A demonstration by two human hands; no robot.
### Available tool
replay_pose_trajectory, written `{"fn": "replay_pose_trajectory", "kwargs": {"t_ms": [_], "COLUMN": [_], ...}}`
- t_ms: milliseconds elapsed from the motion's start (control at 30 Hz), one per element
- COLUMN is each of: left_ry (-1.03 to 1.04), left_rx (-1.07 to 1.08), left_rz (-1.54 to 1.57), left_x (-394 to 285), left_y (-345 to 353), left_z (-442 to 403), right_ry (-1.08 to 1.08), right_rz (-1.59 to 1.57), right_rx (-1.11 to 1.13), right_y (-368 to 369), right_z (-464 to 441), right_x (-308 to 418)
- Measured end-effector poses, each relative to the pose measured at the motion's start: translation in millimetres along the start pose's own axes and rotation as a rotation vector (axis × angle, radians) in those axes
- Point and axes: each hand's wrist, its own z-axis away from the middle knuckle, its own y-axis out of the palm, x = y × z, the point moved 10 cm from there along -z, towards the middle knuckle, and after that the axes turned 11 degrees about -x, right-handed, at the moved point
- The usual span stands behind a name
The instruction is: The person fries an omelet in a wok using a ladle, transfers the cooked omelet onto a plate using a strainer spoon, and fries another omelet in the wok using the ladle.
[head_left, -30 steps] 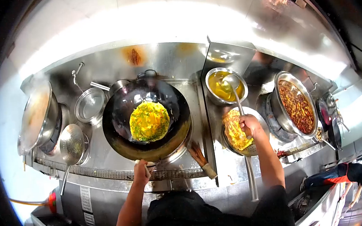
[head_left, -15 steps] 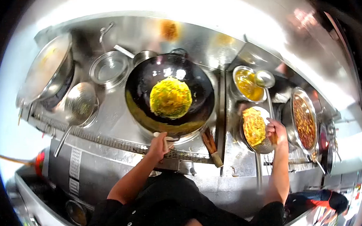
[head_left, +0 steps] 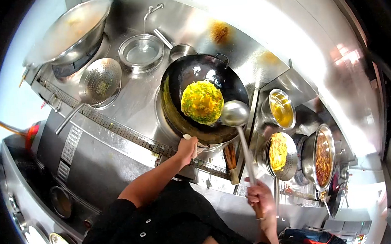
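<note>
My left hand (head_left: 188, 150) is closed on the near edge of the black wok (head_left: 176, 77), with a pale cloth between hand and rim. A round yellow-green egg pancake (head_left: 202, 102) lies inside the wok. My right hand (head_left: 260, 196) is wrapped round the handle of a steel ladle (head_left: 235, 113). The ladle's bowl is over the wok's right side, beside the pancake. To the right, another egg pancake (head_left: 278, 151) rests in a perforated strainer (head_left: 291, 160). Behind that strainer stands a metal bowl of yellow oil (head_left: 281, 109).
A steaming basin (head_left: 76, 32) stands at the back left, near an empty strainer (head_left: 100, 81) and a water pot (head_left: 141, 52). A brush (head_left: 232, 162) lies right of the wok's near side. A basin of red-brown food (head_left: 323, 158) sits far right; another person (head_left: 312, 240) is at the lower right.
My right hand has brought the ladle from the oil bowl leftward to the wok. My left hand still holds the wok's edge. The whole view has turned and shifted.
</note>
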Motion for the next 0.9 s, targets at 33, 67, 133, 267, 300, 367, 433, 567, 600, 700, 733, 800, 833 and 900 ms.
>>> {"fn": "replay_pose_trajectory", "kwargs": {"t_ms": [33,67,133,267,300,367,433,567,600,700,733,800,833,900], "left_ry": [0.042,0.041,0.039,0.08,0.088,0.081,0.113,0.123,0.13,0.113,0.1,0.117,0.113,0.096], "left_rx": [0.025,-0.07,-0.259,-0.256,-0.302,-0.266,-0.281,-0.307,-0.236,-0.192,-0.206,-0.204,-0.188,-0.124], "left_rz": [0.04,0.048,0.063,-0.001,0.008,-0.004,0.017,0.016,0.019,0.029,0.032,0.052,0.07,0.04], "left_x": [-6,-5,-2,-12,-9,-16,-22,-21,-14,-8,-10,-16,-17,-16], "left_y": [1,-5,-17,-15,-18,-15,-13,-14,-15,-15,-14,-9,-7,-5], "left_z": [2,1,-5,4,1,11,17,15,3,-3,1,7,9,8], "right_ry": [0.028,0.056,0.086,-0.017,-0.058,-0.116,-0.181,-0.226,-0.25,-0.299,-0.332,-0.331,-0.347,-0.368], "right_rz": [0.023,0.045,0.035,0.138,0.141,0.116,0.115,0.061,0.075,0.099,0.081,0.149,0.148,0.194], "right_rx": [0.039,0.08,0.135,0.275,0.288,0.296,0.251,0.137,0.092,0.046,0.063,-0.059,-0.06,-0.072], "right_y": [14,32,70,135,152,175,187,170,159,116,103,65,50,19], "right_z": [-7,-14,-30,-95,-109,-135,-160,-190,-197,-204,-207,-195,-193,-176], "right_x": [-11,-21,-33,-35,-28,-12,9,49,57,75,80,81,80,73]}}
